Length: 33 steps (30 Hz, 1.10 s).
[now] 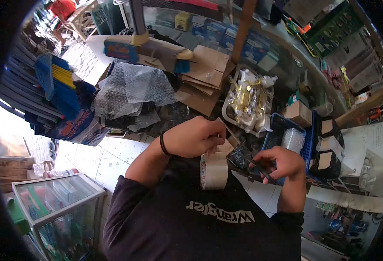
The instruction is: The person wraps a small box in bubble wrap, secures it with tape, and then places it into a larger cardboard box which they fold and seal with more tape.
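My left hand (196,137), with a black band at the wrist, is closed in a pinch on the loose end of a packing tape roll (214,173). The wide, pale roll hangs just below the fingers, in front of my dark shirt. To the right, my right hand (283,164) is closed around a small dark tool (261,170), whose kind I cannot make out. A small cardboard box (228,141) lies just beyond the tape, partly hidden by my left hand.
Bubble wrap (135,87) and flattened cardboard (206,65) cover the counter ahead. A white basket (233,114) holds gold-coloured items in plastic. Right of it stands a blue basket (267,141) with a bubble-wrapped piece. Brooms (59,87) and a glass cabinet (65,191) are at left.
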Available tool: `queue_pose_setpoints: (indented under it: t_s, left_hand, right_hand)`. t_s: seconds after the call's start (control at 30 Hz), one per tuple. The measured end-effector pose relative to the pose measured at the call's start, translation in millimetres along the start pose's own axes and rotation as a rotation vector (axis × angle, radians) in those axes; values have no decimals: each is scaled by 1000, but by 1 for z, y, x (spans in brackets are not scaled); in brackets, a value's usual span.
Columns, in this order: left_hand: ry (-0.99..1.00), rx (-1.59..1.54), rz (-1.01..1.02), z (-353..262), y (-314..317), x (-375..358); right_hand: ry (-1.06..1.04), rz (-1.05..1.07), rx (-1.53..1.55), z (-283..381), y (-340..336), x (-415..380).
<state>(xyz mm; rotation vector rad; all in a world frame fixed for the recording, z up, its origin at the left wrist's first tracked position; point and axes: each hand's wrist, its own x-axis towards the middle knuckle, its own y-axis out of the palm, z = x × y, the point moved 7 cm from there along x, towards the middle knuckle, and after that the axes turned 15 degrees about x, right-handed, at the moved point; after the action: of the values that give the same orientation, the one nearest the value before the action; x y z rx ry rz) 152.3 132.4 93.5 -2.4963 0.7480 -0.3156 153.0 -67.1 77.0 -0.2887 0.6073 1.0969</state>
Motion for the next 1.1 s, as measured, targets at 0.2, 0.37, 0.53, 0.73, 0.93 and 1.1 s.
queue_pose_setpoints:
  t_s: [0.2, 0.37, 0.53, 0.73, 0.93, 1.1]
  left_hand:
    - [38, 113, 59, -8, 19, 8]
    - [-43, 71, 101, -6, 23, 1]
    - [-33, 111, 174, -3, 27, -1]
    - [-40, 66, 145, -6, 26, -2]
    - [-68, 43, 157, -8, 26, -3]
    - [-49, 42, 167, -8, 27, -1]
  right_hand:
    - [51, 105, -252, -14, -5, -1]
    - [-17, 181, -275, -11, -1, 21]
    - [-90, 245, -211, -3, 5, 30]
    - [-112, 245, -283, 4, 11, 34]
    - [-100, 232, -151, 6, 14, 32]
    - [-104, 223, -156, 4, 14, 31]
